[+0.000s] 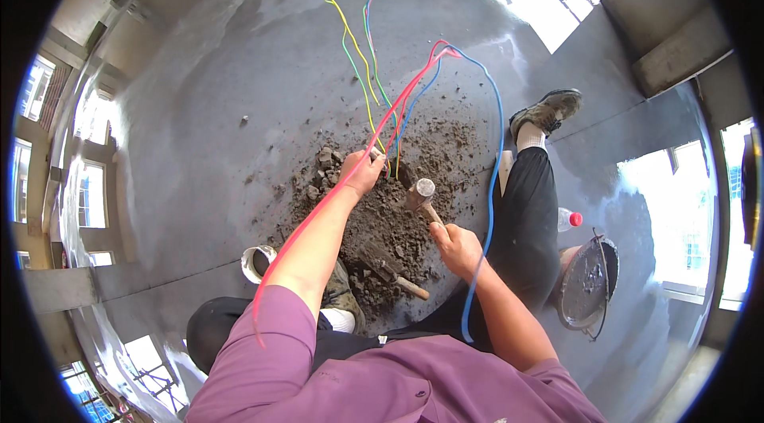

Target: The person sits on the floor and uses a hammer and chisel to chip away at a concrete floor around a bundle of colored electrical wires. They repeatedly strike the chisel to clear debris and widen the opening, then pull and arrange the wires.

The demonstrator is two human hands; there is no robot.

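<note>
My right hand (458, 251) is wrapped round the wooden handle of a club hammer (423, 194), its head over the broken rubble. My left hand (364, 173) is closed beside the wires at the hole; what its fingers grip is too small and covered to make out. Red wires (402, 97), a blue wire (495, 144) and yellow and green wires (362, 57) rise from the hole. The red ones pass over my left forearm, and the blue one loops down over my right. Loose rubble (318, 176) surrounds the hole.
A dirt-covered tool with a wooden handle (412, 288) lies in the rubble near me. At right stand a bucket (563, 288) of grey mix and a bottle with a red cap (570, 220). A white, round-mouthed container (250, 265) is by my left leg. My right shoe (547, 111) rests on the floor.
</note>
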